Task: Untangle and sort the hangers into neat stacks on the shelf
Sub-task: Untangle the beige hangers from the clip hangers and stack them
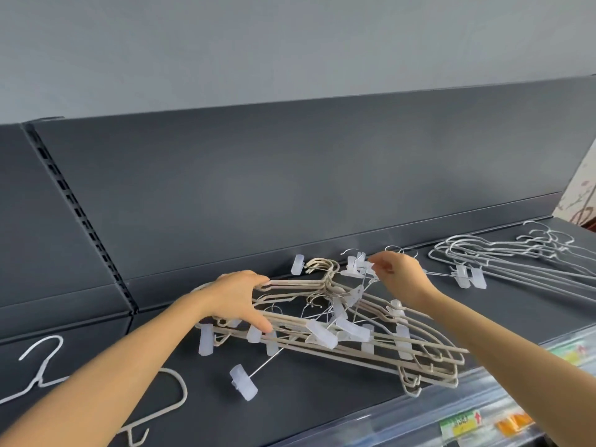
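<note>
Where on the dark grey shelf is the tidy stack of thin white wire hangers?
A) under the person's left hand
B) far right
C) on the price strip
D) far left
B: the stack of thin white wire hangers lies at the far right of the dark grey shelf, apart from the tangled beige clip hangers in the middle.

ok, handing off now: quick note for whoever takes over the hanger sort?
Left grip: flat on the beige tangle, pinning it to the shelf.
Right grip: pinches a clip hanger at the tangle's back.
Done: white stack lies at the right.
Left: the tangle is knotted; two loose hangers at front left are unsorted.
</note>
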Demonstrator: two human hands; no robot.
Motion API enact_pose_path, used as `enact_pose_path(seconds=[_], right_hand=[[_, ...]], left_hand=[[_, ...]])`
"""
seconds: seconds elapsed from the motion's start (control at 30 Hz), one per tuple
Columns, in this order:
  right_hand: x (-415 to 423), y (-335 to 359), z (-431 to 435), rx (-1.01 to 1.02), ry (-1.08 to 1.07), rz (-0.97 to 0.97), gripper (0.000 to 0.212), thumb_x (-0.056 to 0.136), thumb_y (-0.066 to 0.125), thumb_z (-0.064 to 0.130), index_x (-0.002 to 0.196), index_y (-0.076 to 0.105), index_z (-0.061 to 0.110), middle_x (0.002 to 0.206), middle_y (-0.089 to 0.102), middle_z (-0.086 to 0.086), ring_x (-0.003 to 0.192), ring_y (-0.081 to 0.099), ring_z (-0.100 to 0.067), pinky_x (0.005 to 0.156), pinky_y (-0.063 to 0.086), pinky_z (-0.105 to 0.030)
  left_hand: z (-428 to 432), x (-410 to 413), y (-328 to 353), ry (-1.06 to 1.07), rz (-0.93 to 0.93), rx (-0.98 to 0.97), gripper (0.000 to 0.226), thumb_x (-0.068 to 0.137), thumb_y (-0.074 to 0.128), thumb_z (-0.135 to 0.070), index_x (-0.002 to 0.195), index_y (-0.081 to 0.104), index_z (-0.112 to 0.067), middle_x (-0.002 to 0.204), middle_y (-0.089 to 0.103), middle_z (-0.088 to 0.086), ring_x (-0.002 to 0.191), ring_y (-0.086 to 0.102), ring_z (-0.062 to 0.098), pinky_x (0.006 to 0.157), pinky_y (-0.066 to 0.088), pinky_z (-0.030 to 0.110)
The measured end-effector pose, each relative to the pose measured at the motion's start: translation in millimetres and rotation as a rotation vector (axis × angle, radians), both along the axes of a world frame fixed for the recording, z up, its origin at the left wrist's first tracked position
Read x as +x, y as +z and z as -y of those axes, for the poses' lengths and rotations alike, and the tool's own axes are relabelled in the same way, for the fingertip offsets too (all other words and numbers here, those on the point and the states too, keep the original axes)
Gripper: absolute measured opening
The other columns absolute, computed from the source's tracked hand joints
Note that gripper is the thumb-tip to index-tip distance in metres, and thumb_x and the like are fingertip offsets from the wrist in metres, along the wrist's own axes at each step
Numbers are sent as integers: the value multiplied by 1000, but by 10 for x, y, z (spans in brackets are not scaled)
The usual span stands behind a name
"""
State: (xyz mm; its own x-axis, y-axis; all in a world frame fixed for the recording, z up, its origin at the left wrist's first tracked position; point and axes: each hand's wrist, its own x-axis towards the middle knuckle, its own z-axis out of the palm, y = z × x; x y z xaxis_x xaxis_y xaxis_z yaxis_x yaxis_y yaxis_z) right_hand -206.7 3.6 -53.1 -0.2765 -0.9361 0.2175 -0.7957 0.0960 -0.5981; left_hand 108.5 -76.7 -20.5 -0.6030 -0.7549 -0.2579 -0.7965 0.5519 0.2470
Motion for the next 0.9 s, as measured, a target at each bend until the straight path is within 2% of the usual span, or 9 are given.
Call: enact_pose_path(seconds=[0.1,0.17,0.3,0.4,0.47,0.53,0.7,0.8,0.9], right_hand=[[65,120,-116,74,122,-37,23,90,55,16,110,68,16,106,70,2,92,63,-12,90,50,-28],[124,202,-227,136,192,-24,24,90,59,29,109,68,18,109,68,5,96,63,-10,92,50,-30],[174,405,-509,306,321,59,60,78,53,60,124,59,21,123,60,8,110,57,-11,100,44,-29],[105,498,-681,376,351,40,53,82,55,55,121,62,19,122,63,5,108,60,-13,97,46,-30],[81,509,-752,360,345,-82,36,84,63,46,101,67,15,94,67,6,80,59,-4,78,49,-26],[117,517,-805,289,327,-223,29,85,63,34,78,57,6,66,50,2,57,40,-6,58,34,-24],[170,506,-840,129,214,-289,18,93,54,25,87,67,13,75,64,2,58,47,-6,62,43,-30],[206,481,-812,134,191,-267,17,92,54,25,89,68,14,76,64,3,60,47,-4,63,44,-32],[238,522,-786,146,203,-238,17,91,57,23,84,67,10,74,64,0,58,45,-4,60,41,-22]], left_hand=[[44,-32,200,-10,16,11,101,59,79,-60,143,39,-20,144,45,-7,130,44,13,109,37,37],[101,-53,305,-14,27,27,80,55,79,-64,115,56,-17,122,57,-8,114,52,10,104,42,37],[214,-37,390,-6,-33,98,88,32,71,-83,91,43,-24,94,43,-9,86,41,10,82,37,30],[225,-31,429,-8,-71,143,77,38,78,-74,85,54,-17,87,50,-5,82,48,14,81,38,29],[218,-38,466,-2,-91,161,81,36,78,-73,97,63,-21,97,62,-3,94,61,18,93,45,32],[203,-53,492,3,-91,156,81,47,81,-65,112,63,-20,109,59,-8,106,59,15,101,43,31],[135,-60,571,-24,-94,74,67,68,80,-48,126,58,-25,121,57,-11,115,53,8,104,40,30],[-45,-120,633,-194,-62,-125,37,82,68,-39,118,63,-30,110,60,-17,103,56,4,92,45,26],[-219,-201,620,-266,-76,-87,16,92,55,-33,94,67,-23,85,66,-11,77,61,5,77,49,29]])
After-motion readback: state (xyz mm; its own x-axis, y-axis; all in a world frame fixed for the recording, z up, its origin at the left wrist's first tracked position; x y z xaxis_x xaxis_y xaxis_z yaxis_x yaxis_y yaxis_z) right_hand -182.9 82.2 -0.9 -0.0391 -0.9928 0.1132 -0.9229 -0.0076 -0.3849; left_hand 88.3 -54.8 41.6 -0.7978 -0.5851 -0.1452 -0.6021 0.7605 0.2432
